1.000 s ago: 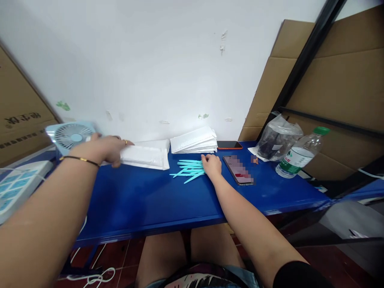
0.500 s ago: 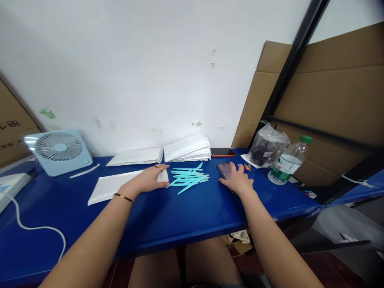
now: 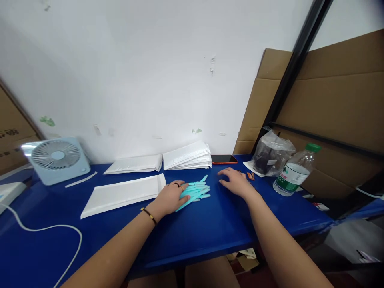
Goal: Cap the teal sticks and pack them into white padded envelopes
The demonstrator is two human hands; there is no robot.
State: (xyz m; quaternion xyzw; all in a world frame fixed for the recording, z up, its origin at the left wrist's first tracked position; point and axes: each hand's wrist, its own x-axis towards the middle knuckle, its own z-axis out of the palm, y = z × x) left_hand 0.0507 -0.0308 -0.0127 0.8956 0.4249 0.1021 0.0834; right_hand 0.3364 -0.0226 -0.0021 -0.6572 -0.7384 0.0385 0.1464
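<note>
Teal sticks [image 3: 195, 191], a loose pile of thin plastic strips, near the middle of a blue bench [image 3: 210, 228], seen from the head camera looking forward and down.

Left hand [image 3: 171, 197] flat on the near left end of the pile, palm down, fingers spread and touching the sticks, gripping nothing; two rings and a thin dark wrist band visible. Right hand [image 3: 235, 182] palm down on the bench just right of the pile, apart from the sticks, fingers loosely spread, holding nothing; whatever lies under the palm hidden.

Left of the left hand, a white padded envelope [image 3: 123, 194] lying flat, its right end just beside the knuckles. Behind it, against the wall, a second envelope [image 3: 135, 163], and next to that a fanned stack of envelopes [image 3: 187, 156]. A thin white strip [image 3: 81, 179] loose on the bench near a pale blue desk fan [image 3: 57, 158] at far left. A white cable [image 3: 45, 230] curving across the near left corner.

Right of the stack, a dark phone [image 3: 224, 159] with an orange edge, screen up, by the wall. Farther right, a clear plastic bag [image 3: 271, 154] with dark contents, and a water bottle [image 3: 295, 170] with a green cap, tilted. A small orange scrap [image 3: 250, 176] between the right hand and the bag.

Brown cardboard [image 3: 330, 104] leaning behind a black metal frame on the right; white wall behind the bench.
</note>
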